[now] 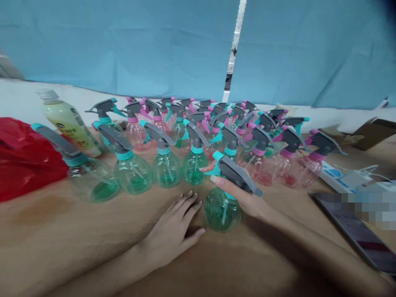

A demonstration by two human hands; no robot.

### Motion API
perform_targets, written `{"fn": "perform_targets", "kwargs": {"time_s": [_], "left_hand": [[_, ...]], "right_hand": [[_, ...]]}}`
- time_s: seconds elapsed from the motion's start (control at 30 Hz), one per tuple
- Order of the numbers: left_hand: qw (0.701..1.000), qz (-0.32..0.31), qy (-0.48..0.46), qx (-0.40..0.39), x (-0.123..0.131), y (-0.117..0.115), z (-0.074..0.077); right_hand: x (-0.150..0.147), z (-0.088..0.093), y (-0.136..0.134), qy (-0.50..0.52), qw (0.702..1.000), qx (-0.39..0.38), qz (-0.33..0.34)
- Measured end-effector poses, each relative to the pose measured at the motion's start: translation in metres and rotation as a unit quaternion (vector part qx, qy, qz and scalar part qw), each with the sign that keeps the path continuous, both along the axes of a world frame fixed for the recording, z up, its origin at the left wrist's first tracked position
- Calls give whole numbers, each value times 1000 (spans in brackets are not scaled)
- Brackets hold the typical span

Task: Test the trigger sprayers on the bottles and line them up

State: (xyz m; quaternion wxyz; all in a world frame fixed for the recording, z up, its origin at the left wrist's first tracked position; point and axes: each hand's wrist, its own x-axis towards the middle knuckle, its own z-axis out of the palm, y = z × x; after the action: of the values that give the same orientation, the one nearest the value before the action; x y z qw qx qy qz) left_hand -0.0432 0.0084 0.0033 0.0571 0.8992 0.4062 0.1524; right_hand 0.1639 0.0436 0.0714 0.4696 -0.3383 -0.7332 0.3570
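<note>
My right hand [247,198] is wrapped around the neck of a green spray bottle [222,212] with a grey and turquoise trigger head. The bottle stands nearly upright close to me, its nozzle pointing to the upper left. Flat on the wooden table, just left of that bottle, rests my left hand [173,231] with fingers spread and nothing in it. Beyond my hands is a front row of spray bottles, among them a green one [168,171] and a pink one [309,169]. Several more pink and green bottles crowd behind them, partly hidden.
At left lie a red plastic bag [27,161] and a leaning drink bottle [69,119] with a white cap. A dark phone-like slab [355,231] lies at right, near a white power strip [337,177]. A brown box [375,134] sits behind; blue cloth [123,49] covers the back wall.
</note>
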Motion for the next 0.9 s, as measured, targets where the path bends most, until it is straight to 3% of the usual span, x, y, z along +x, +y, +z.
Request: {"fn": "perform_targets", "kwargs": {"time_s": [0.13, 0.33, 0.67, 0.9], "left_hand": [[1000, -1, 9, 6, -1, 1, -2], [1000, -1, 13, 7, 0, 0, 1], [999, 1, 34, 13, 0, 0, 0], [998, 3, 51, 29, 0, -1, 2]], "right_hand": [[0, 1, 0, -7, 999, 28, -16], [3, -8, 1, -19, 994, 59, -96], [3, -7, 2, -19, 997, 39, -71], [1, 1, -3, 17, 1000, 13, -16]]}}
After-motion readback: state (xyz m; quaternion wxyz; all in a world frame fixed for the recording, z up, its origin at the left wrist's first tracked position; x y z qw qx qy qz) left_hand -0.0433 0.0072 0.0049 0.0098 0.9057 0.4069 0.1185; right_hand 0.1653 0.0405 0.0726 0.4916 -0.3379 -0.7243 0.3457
